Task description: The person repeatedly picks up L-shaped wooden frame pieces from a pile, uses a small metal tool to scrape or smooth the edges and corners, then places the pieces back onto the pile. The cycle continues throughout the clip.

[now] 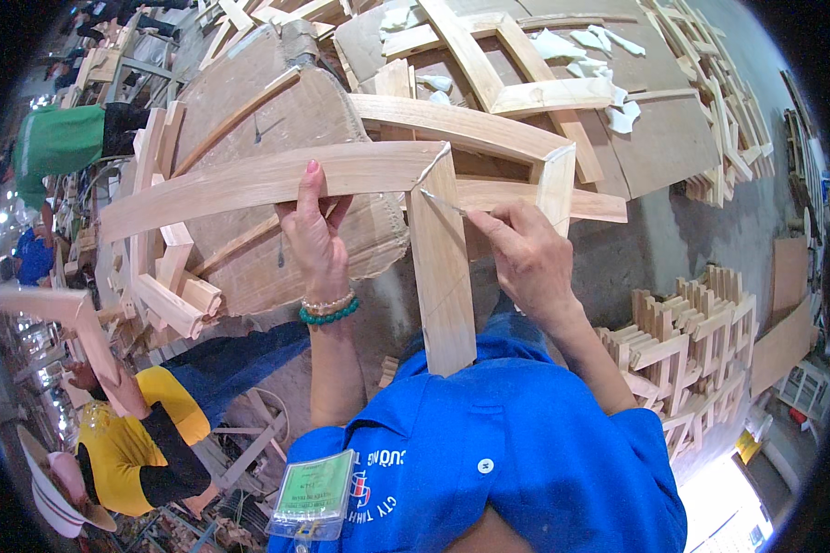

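My left hand [321, 241] grips the lower edge of a pale wooden frame piece [249, 177], thumb on its front face. This piece is a long curved rail joined at its right end to a straight wooden leg [443, 276] that points down toward my chest. A whitish line runs along the joint. Pinched in my right hand [528, 260] is a thin metal blade-like tool [444, 202], its tip at the leg just below the joint. Behind it lies a second wooden frame [470, 124] with a similar white line at its corner.
Cardboard [295, 111] covers the work surface, with more frames and white scraps [581, 55] farther back. Stacked wooden frames [692, 359] stand on the floor at right. At left, a person in yellow [143, 442] holds another frame [55, 304]; a person in green [65, 143] stands beyond.
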Motion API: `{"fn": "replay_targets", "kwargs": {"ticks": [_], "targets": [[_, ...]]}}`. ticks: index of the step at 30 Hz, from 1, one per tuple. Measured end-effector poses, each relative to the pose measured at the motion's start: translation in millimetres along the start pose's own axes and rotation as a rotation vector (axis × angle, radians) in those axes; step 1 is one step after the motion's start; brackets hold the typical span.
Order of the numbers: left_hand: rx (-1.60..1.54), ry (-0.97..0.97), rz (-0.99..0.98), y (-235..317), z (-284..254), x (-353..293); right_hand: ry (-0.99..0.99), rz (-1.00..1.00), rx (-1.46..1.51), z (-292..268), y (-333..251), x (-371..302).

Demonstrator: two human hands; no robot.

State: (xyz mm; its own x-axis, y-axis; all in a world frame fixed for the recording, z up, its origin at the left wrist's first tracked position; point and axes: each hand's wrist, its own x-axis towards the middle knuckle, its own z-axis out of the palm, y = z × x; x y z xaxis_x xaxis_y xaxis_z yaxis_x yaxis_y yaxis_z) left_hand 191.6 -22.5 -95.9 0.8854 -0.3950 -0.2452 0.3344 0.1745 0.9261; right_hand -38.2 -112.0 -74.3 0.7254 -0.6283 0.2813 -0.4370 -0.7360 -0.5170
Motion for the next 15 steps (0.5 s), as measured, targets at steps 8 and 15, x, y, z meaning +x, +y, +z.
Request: {"fn": "replay_targets", "kwargs": {"ticks": [8, 15], "targets": [[-0.046, -0.024, -0.024, -0.7, 2.6, -0.2, -0.162, 0.023, 0.257, -9.9, -3.1, -10.2], [-0.058, -0.069, -0.030, 1.6, 8.6, -3.4, 0.050, 0.082, 0.167, -16.2, 3.4, -9.4]]}}
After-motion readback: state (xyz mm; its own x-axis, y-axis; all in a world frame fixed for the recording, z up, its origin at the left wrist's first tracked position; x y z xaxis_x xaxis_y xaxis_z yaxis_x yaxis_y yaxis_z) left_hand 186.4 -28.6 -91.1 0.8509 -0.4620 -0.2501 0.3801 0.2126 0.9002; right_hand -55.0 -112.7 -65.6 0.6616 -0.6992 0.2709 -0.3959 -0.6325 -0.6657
